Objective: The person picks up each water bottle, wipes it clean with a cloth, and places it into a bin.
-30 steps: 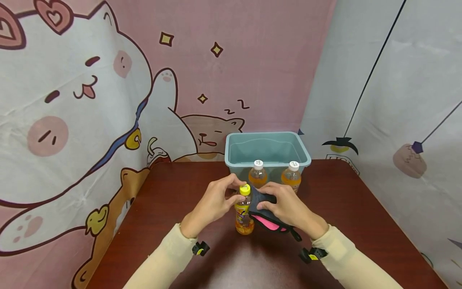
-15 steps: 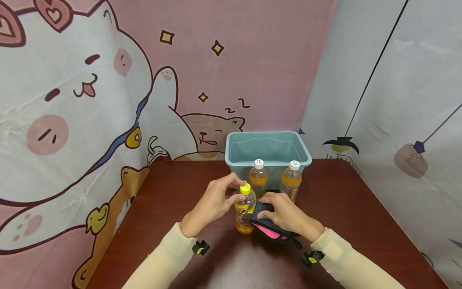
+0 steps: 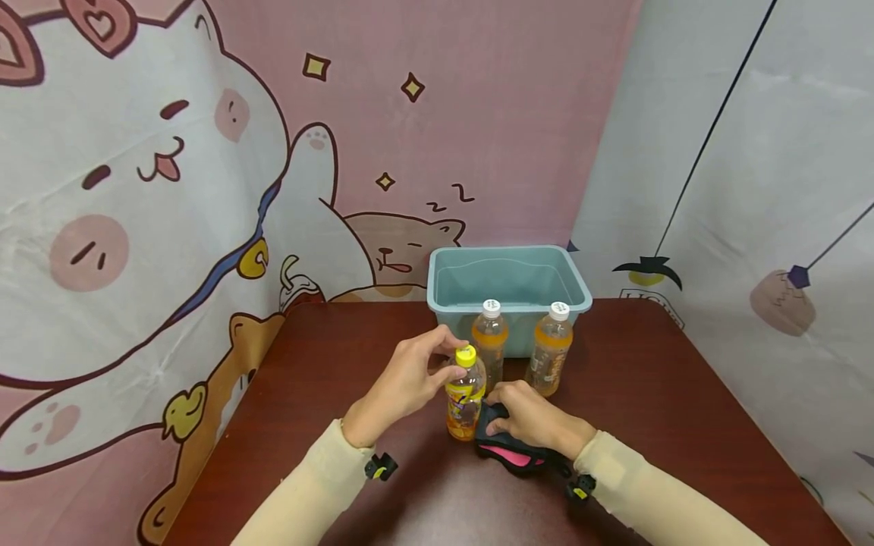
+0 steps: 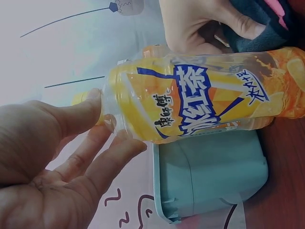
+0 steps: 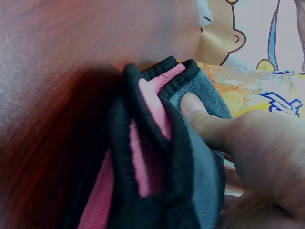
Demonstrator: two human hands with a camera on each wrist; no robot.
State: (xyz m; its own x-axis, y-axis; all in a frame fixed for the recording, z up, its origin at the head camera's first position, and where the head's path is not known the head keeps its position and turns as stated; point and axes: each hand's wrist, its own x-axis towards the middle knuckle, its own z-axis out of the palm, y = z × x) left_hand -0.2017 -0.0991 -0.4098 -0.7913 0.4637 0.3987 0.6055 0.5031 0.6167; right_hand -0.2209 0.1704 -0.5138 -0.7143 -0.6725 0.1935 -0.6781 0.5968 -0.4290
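Observation:
A clear plastic bottle of iced tea (image 3: 461, 413) with a yellow cap stands upright on the table, a little orange liquid at its base. My left hand (image 3: 403, 379) pinches it at the cap and neck with thumb and fingers. In the left wrist view the yellow label (image 4: 195, 95) faces the camera. Low at the bottle's right side, my right hand (image 3: 539, 421) grips a folded cloth (image 5: 202, 162), dark grey outside, pink inside, with black edging. The right wrist view shows the thumb pressing on its grey face, and the cloth overlaps the bottle's lower part.
Two more bottles stand behind: one white-capped bottle (image 3: 490, 337) just behind the held one, another bottle (image 3: 550, 349) to its right. A light blue plastic bin (image 3: 440, 309) is at the back of the dark red table (image 3: 328, 379), before a cartoon-printed backdrop (image 3: 505, 136).
My right hand has slid the cloth down along the bottle's right side, from near the neck to near the base. The left hand keeps its pinch on the cap and neck.

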